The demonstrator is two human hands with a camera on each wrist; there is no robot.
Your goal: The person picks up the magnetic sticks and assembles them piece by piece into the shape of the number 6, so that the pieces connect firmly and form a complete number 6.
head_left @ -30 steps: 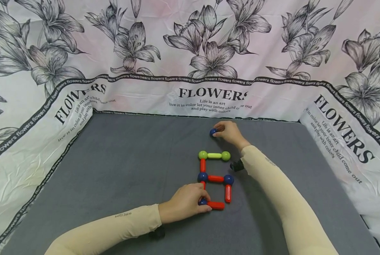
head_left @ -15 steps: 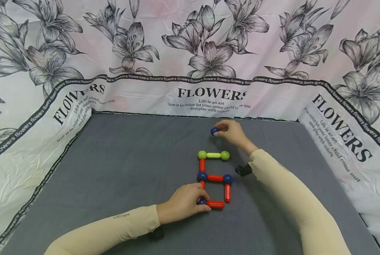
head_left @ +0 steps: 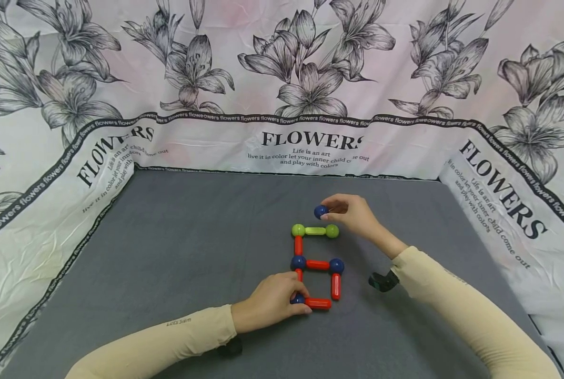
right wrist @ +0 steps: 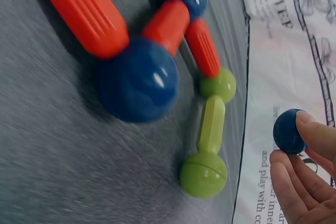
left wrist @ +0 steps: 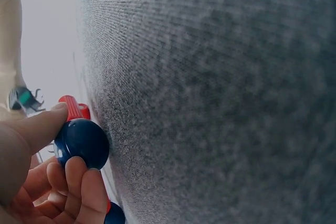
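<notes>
My right hand (head_left: 354, 215) pinches a loose blue ball (right wrist: 289, 131) between thumb and fingers, held above the table beyond the green bar. With thumb and fingertips my left hand (head_left: 269, 302) grips the blue ball (left wrist: 83, 143) at the near left corner of a rod-and-ball figure. A red rod (head_left: 318, 303) sticks out rightward from that corner ball. Another red rod (head_left: 336, 287) comes down from the right-hand blue ball (head_left: 336, 266); its near end stands apart from the lower rod's end. At the figure's far end, a green rod (head_left: 315, 231) joins two green balls (head_left: 332, 231).
A grey cloth covers the table (head_left: 192, 237). White flower-print fabric (head_left: 305, 142) rises along its back and sides. Dark straps sit at both wrists, the right one (head_left: 383, 281) hanging below the sleeve.
My right hand has come nearer with the blue ball, from the table's far part toward the green rod, its forearm swinging right. The left hand keeps its hold on the corner ball.
</notes>
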